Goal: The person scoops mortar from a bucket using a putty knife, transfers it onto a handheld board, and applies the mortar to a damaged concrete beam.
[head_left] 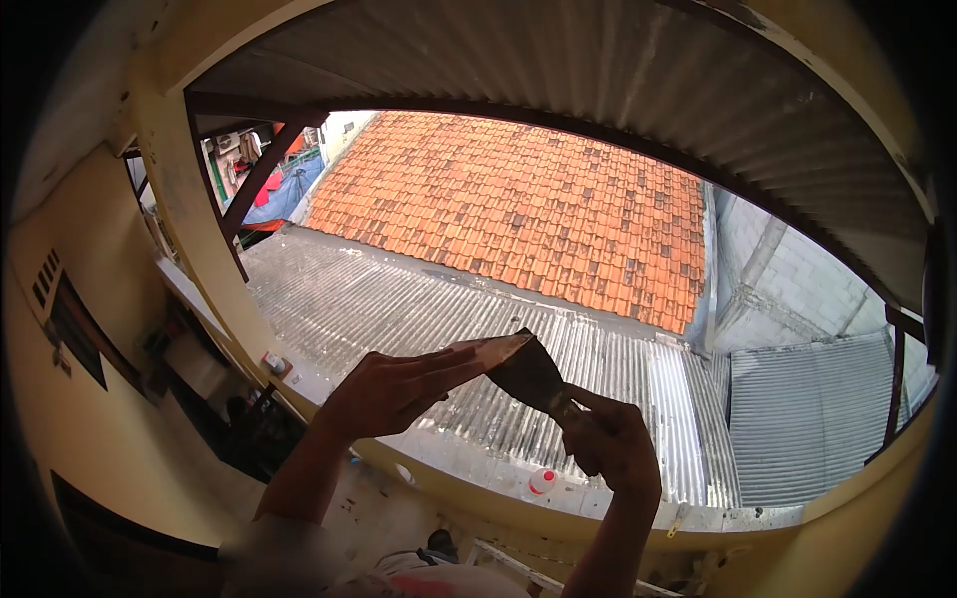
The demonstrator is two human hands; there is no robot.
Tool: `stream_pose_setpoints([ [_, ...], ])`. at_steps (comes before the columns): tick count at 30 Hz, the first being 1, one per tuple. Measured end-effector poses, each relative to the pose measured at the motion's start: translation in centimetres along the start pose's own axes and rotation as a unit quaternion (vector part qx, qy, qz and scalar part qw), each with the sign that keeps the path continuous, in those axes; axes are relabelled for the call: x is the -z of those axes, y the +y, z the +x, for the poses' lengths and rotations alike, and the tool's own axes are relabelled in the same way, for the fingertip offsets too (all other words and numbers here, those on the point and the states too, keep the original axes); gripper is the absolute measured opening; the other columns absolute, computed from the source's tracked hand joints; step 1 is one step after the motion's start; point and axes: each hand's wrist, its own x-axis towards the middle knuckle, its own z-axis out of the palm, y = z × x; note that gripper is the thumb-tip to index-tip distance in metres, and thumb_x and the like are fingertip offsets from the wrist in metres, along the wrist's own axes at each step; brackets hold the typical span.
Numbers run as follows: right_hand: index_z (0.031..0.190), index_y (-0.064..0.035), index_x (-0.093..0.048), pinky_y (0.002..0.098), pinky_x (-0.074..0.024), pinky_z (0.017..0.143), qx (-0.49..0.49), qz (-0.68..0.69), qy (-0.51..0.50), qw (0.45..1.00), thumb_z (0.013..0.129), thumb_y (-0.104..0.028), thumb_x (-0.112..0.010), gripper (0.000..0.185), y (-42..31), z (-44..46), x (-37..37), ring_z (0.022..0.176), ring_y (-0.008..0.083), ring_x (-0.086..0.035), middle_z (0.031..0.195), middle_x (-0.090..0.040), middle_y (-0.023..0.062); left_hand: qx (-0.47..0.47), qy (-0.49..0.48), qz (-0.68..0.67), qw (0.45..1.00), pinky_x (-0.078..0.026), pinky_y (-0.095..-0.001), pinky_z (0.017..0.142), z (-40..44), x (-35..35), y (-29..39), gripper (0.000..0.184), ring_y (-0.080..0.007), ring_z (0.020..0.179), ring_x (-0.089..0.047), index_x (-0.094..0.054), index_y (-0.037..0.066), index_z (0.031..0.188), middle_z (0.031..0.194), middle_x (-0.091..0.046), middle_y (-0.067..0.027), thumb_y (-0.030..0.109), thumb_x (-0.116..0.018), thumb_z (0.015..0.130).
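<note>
My right hand (613, 444) grips the handle of a putty knife (530, 377), raised in front of me. Its wide dark blade points up and to the left. My left hand (394, 394) is held level from the left, its fingers stretched along a flat pale piece (501, 351) whose exact kind I cannot make out. The tip of that piece meets the upper edge of the blade, where a light smear shows. Both hands are above the balcony ledge.
A white bottle with red (542, 482) stands on the ledge (449, 450). A small container (276, 363) sits farther left beside a pillar (189, 209). Beyond are corrugated roofing (399, 309) and orange tiles (498, 209). A pale rail (518, 566) is below me.
</note>
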Motion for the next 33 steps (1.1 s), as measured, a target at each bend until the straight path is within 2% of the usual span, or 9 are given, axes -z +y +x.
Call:
stream_pose_setpoints([
  [6,0.144,0.005,-0.054,0.0243,-0.0334,0.044,0.056,0.058,-0.009,0.997,0.097,-0.017,-0.068,0.053,1.7,0.9,-1.5,0.05,0.0045,-0.045,0.07,-0.061,0.0032,-0.024,0.019,0.095,0.995,-0.062,-0.0361,0.072,0.7,2.3,-1.5,0.058,-0.0253,0.094,-0.076,-0.059,0.023,0.144,0.129,-0.071,-0.0078,0.007,-0.07,0.089],
  [10,0.132,0.0053,-0.056,0.0266,-0.0373,0.045,0.085,0.168,-0.016,0.982,0.1,-0.02,-0.063,0.041,1.6,1.8,-2.5,0.051,0.0066,-0.049,0.071,-0.059,0.0034,0.123,0.015,0.04,0.992,-0.058,-0.0365,0.07,0.5,3.5,-3.4,0.042,-0.0284,0.083,-0.074,-0.059,0.015,0.14,0.1,-0.076,-0.0131,0.013,-0.062,0.099],
  [13,0.137,0.0031,-0.048,0.0258,-0.0362,0.042,0.15,0.214,0.049,0.964,0.103,-0.02,-0.06,0.043,0.7,2.5,-3.7,0.048,0.0085,-0.047,0.069,-0.057,0.0055,0.231,0.259,-0.133,0.928,-0.055,-0.0391,0.075,1.1,2.6,-6.4,0.025,-0.0208,0.088,-0.069,-0.058,0.004,0.119,0.099,-0.07,-0.0119,0.023,-0.048,0.106],
  [16,0.137,0.0,-0.048,0.0255,-0.0362,0.041,0.183,0.262,0.029,0.947,0.105,-0.02,-0.056,0.039,-1.0,3.8,-5.1,0.047,0.0095,-0.048,0.07,-0.057,0.0061,0.179,0.355,-0.097,0.912,-0.054,-0.0417,0.077,1.5,3.4,-8.5,0.026,-0.0289,0.084,-0.068,-0.056,0.001,0.121,0.093,-0.067,-0.0162,0.02,-0.051,0.104],
  [18,0.14,-0.0023,-0.048,0.0257,-0.0363,0.04,0.211,0.271,-0.008,0.939,0.107,-0.022,-0.053,0.039,-2.5,5.1,-6.1,0.046,0.0098,-0.048,0.075,-0.059,0.0078,0.178,0.375,-0.126,0.901,-0.053,-0.0354,0.077,2.0,3.3,-8.5,0.021,-0.0201,0.085,-0.064,-0.057,0.002,0.117,0.095,-0.065,-0.0106,0.019,-0.051,0.105],
  [20,0.143,-0.0018,-0.047,0.0256,-0.0362,0.04,0.256,0.26,0.019,0.931,0.108,-0.023,-0.05,0.041,-5.5,6.1,-8.9,0.046,0.0084,-0.045,0.08,-0.061,0.0081,0.234,0.426,-0.389,0.782,-0.052,-0.0289,0.076,2.7,3.0,-8.2,0.017,-0.0137,0.088,-0.063,-0.058,0.003,0.114,0.1,-0.064,-0.0063,0.016,-0.05,0.106],
  [27,0.148,0.0019,-0.046,0.0224,-0.0339,0.043,0.443,0.063,0.007,0.894,0.109,-0.017,-0.046,0.043,-14.3,12.5,-13.7,0.051,0.0033,-0.042,0.08,-0.057,0.0029,0.228,0.452,-0.543,0.67,-0.056,-0.0288,0.074,1.9,0.2,-5.8,0.018,-0.0108,0.086,-0.063,-0.059,0.004,0.113,0.098,-0.063,-0.0037,0.018,-0.049,0.108],
  [29,0.151,-0.0025,-0.047,0.0246,-0.0432,0.054,0.516,-0.138,0.051,0.844,0.109,-0.022,-0.048,0.046,-17.0,14.4,-13.0,0.06,0.0063,-0.05,0.091,-0.063,0.0073,0.236,0.442,-0.574,0.648,-0.058,-0.0302,0.076,0.5,-1.8,-5.9,0.021,-0.0124,0.089,-0.065,-0.059,0.004,0.117,0.103,-0.065,-0.005,0.019,-0.047,0.109],
  [33,0.142,-0.0035,-0.056,0.0254,-0.0476,0.068,0.552,-0.245,0.034,0.797,0.108,-0.025,-0.051,0.041,-22.4,18.2,-10.5,0.074,0.0079,-0.057,0.087,-0.063,0.0047,0.205,0.438,-0.633,0.604,-0.06,-0.0359,0.083,0.5,-2.5,-5.8,0.035,-0.0204,0.1,-0.068,-0.058,0.003,0.13,0.117,-0.066,-0.0103,0.029,-0.045,0.11],
])
